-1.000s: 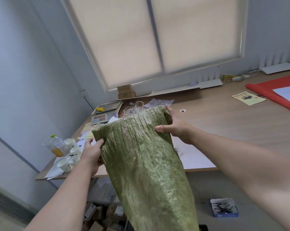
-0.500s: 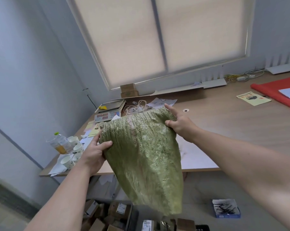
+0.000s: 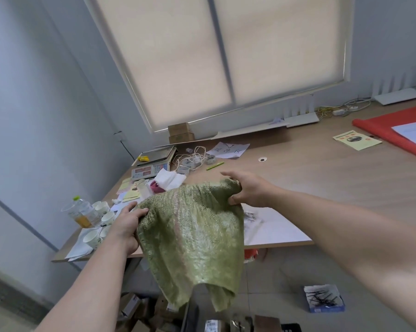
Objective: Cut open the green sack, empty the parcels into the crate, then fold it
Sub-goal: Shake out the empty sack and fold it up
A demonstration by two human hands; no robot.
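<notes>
The green woven sack [image 3: 192,238] hangs limp in front of me, its upper edge stretched between both hands, its ragged lower end dangling above the floor. My left hand [image 3: 128,224] grips the sack's left corner. My right hand [image 3: 247,190] grips the right corner, slightly higher. Below the sack, at the bottom edge of the view, lie several cardboard parcels [image 3: 142,312] and labelled packets [image 3: 213,326]. The crate itself is mostly cut off, so I cannot tell its outline.
A long wooden table [image 3: 321,178] stands behind the sack, carrying a scale [image 3: 151,164], string, papers, paper cups [image 3: 99,226] and a drink bottle [image 3: 81,213]. A red cloth [image 3: 393,137] lies far right. A blue box of black ties [image 3: 324,298] sits on the floor.
Both hands have dropped lower with the sack, and its hanging part looks shorter and bunched. More of the table and the parcels below has come into view.
</notes>
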